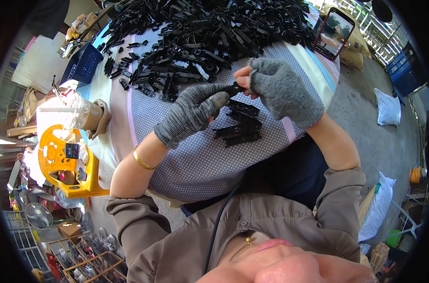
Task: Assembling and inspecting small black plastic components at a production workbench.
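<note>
Both my hands wear grey knit gloves and meet above the near part of a cloth-covered table [176,160]. My left hand [195,111] is closed on one end of a small black plastic piece [233,89]. At its other end, bare fingertips of my right hand [283,89] pinch the same piece. Just below my hands lie several black plastic strips [238,132], gathered in a small group on the patterned cloth. Beyond them spreads a large heap of similar black plastic parts [209,33]. The exact kind of the held piece cannot be made out.
A phone [334,33] stands at the table's far right edge. A dark blue basket [83,62] is at the far left, near a yellow plastic chair [77,186]. White sacks [388,107] lie on the floor to the right. A fan [38,215] stands lower left.
</note>
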{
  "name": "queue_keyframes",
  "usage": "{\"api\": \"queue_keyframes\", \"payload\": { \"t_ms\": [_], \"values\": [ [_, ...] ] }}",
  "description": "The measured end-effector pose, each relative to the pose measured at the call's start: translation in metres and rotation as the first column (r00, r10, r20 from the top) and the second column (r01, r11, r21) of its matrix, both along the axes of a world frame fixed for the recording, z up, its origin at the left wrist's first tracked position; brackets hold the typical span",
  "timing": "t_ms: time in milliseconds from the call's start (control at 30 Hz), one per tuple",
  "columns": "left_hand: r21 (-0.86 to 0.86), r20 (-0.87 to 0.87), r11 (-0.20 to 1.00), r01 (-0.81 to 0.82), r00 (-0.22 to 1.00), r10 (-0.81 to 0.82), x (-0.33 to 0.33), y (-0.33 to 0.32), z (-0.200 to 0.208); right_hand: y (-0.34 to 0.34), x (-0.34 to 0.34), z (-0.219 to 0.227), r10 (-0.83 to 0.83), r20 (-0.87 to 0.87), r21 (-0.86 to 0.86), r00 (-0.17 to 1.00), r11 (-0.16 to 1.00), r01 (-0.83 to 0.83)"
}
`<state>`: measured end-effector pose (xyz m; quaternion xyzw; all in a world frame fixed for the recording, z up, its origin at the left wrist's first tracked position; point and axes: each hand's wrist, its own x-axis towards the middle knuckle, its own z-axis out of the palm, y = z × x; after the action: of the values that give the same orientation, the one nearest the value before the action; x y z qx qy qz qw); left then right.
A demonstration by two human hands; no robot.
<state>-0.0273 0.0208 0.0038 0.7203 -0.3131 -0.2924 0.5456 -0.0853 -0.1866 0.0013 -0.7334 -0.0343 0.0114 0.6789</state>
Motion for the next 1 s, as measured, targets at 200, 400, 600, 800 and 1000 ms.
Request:
{"api": "queue_keyframes", "payload": {
  "t_ms": [200,400,600,800,1000],
  "values": [
    [0.067,0.046,0.996,-0.051,0.998,0.048,-0.004,-0.003,-0.002,0.015,-0.006,-0.004,-0.103,0.023,0.011,0.994,0.995,0.103],
    [-0.018,0.262,0.996,0.083,0.962,-0.075,-0.002,0.001,-0.003,0.007,-0.003,0.014,0.071,-0.048,-0.157,0.996,0.985,-0.078],
    [-0.002,0.477,0.994,0.113,0.873,-0.098,-0.022,-0.007,-0.019,0.041,-0.005,-0.005,0.116,0.309,-0.162,0.944,0.984,-0.068],
    [-0.062,0.684,0.986,0.152,0.726,-0.069,-0.019,-0.003,-0.028,0.036,0.017,-0.028,0.163,0.460,-0.280,0.873,0.959,-0.032],
    [0.182,0.753,0.977,0.108,0.624,-0.209,-0.027,-0.005,-0.003,-0.013,0.044,-0.002,0.032,0.407,-0.158,0.913,0.987,0.036]
  ]
}}
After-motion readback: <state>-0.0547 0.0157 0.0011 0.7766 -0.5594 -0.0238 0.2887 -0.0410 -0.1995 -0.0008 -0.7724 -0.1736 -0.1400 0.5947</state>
